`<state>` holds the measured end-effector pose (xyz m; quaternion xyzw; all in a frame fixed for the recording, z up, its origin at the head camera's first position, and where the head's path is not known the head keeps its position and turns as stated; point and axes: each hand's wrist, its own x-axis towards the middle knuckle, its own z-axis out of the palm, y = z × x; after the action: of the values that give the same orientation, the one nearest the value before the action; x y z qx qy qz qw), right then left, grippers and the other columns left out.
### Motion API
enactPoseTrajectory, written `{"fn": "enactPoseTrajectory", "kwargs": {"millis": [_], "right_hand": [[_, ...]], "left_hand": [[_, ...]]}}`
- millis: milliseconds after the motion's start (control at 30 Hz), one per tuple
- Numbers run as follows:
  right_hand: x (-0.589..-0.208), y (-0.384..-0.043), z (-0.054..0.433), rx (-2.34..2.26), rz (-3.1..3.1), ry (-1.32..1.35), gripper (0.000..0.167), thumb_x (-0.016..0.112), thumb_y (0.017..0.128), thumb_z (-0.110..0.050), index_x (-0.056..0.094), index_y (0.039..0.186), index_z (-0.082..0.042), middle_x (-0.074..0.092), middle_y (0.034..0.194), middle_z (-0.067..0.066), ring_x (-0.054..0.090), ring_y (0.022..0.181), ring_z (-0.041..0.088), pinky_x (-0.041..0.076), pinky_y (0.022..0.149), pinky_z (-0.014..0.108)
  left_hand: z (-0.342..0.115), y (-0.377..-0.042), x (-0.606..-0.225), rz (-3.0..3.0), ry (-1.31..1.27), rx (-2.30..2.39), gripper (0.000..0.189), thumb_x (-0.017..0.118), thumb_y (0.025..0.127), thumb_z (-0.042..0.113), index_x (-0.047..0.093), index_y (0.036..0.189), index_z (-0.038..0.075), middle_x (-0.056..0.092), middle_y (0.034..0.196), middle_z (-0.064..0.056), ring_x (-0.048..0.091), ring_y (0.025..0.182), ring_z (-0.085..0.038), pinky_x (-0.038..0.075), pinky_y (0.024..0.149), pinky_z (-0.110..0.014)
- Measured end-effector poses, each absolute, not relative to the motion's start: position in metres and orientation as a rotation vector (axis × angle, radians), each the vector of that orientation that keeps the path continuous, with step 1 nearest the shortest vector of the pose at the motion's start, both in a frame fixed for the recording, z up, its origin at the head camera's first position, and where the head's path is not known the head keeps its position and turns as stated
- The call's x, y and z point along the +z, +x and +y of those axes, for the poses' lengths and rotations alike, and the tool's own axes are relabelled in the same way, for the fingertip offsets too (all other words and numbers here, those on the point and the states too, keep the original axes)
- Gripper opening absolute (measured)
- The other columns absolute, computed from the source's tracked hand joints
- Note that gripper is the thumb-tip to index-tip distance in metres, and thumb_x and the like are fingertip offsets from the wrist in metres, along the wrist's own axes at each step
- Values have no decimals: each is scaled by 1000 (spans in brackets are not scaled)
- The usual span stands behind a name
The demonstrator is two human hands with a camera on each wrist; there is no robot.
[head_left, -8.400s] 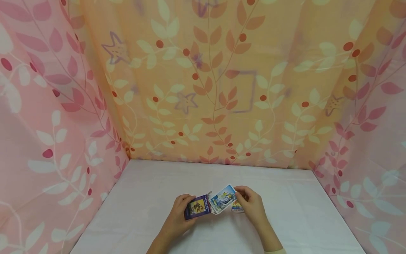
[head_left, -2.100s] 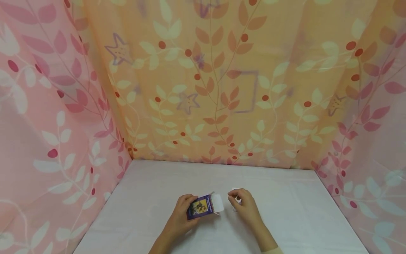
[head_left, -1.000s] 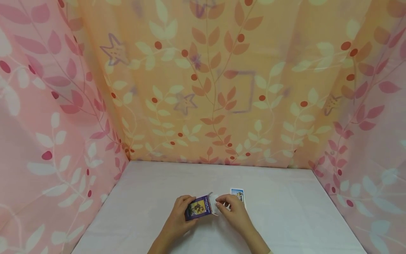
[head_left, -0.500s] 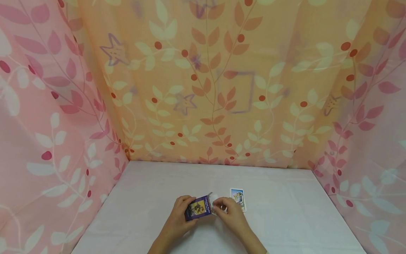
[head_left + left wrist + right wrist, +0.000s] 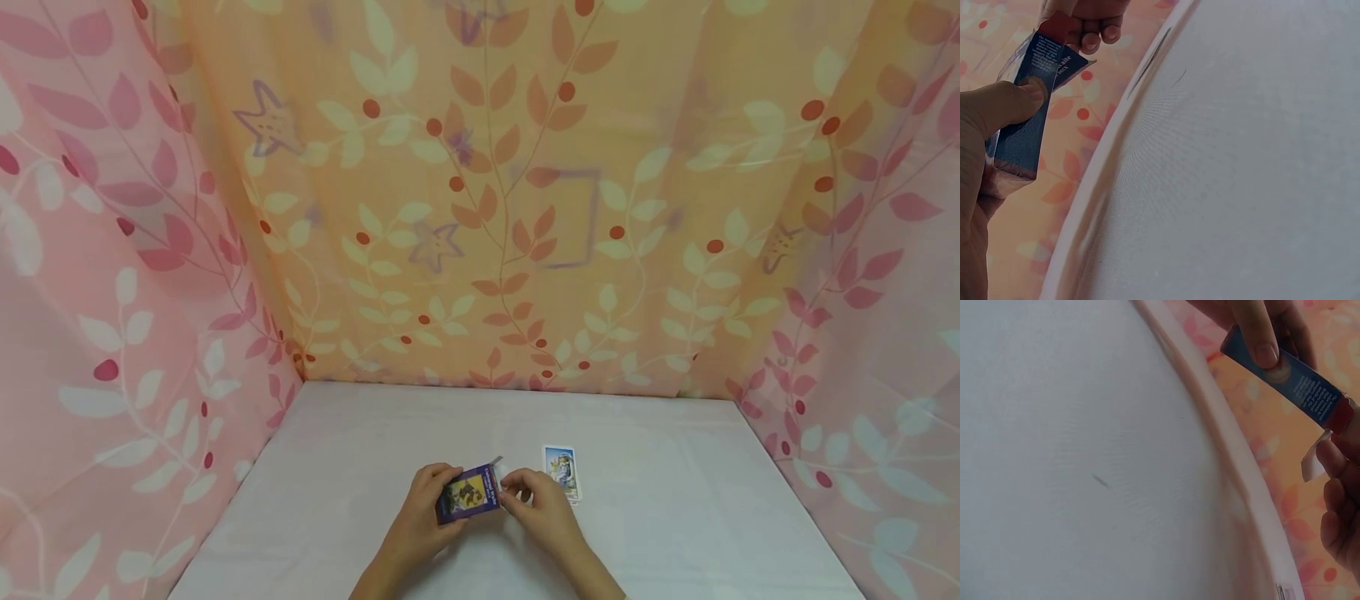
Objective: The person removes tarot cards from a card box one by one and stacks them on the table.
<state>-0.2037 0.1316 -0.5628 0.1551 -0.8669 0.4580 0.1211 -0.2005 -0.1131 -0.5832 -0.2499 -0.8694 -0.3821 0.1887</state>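
Note:
My left hand grips a purple-blue card box above the table, its picture side facing up and its mouth to the right. In the left wrist view my thumb presses along the narrow printed side of the box. The curled thumb and fingertips of my right hand meet at the mouth, and what they pinch there is hidden. A white flap hangs from that end in the right wrist view. Just right of my right hand, a small stack of picture cards lies face up on the table.
The white-covered table spreads around both hands. An orange leaf-patterned cloth hangs behind it, with pink patterned cloths at the left and right.
Earlier my right hand held a picture card beside the box, then hovered over the stack. It has since moved left to the box's mouth, uncovering the stack. The left hand keeps its grip.

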Motion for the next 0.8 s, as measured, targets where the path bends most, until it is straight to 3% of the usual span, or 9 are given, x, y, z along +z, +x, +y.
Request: {"fn": "enactPoseTrajectory", "kwargs": {"millis": [800], "right_hand": [[-553,-202,138,1402,-2520,380,15,79,89,-18,73,102,-18,73,78,-12,54,64,1,46,58,21]], "left_hand": [[-115,-203,-586,-2411,-734,-1035,83,96,69,19,56,142,18,50,136,4,49,123,-13,49,104,-28]]}}
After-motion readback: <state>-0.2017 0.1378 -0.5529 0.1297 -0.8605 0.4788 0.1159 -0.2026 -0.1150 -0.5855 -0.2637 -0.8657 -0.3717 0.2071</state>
